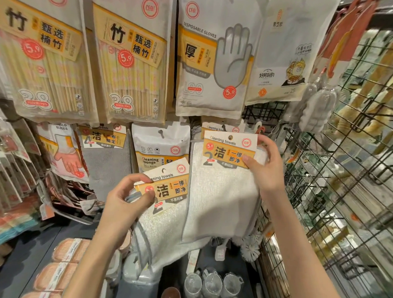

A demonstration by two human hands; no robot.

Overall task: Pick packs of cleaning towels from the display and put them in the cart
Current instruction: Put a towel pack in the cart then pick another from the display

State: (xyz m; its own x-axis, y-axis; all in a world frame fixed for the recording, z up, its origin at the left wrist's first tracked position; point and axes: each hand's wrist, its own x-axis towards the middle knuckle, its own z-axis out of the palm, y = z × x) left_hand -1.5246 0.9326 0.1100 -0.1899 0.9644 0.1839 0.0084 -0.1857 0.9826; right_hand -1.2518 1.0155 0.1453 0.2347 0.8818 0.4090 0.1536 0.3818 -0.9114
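Head view, left hand: my left hand (pixel 125 198) pinches the header card of a cleaning towels pack (pixel 168 189), thumb on the card's front, fingers curled over its top edge.
Head view, right hand: my right hand (pixel 266 168) grips a second towel pack (pixel 220 193) by its card, thumb on the front, fingers behind.
Packs: both are held in front of the display; the right pack overlaps the left one's right edge, its white cloth hanging down.
Display: a disposable gloves bag (pixel 211 63) hangs above; a cleaning sponge bag (pixel 161 148) hangs behind the left pack.
Right side: a wire grid rack (pixel 351 163) stands beside my right forearm.
Below: clear cups (pixel 211 284) sit on the shelf.
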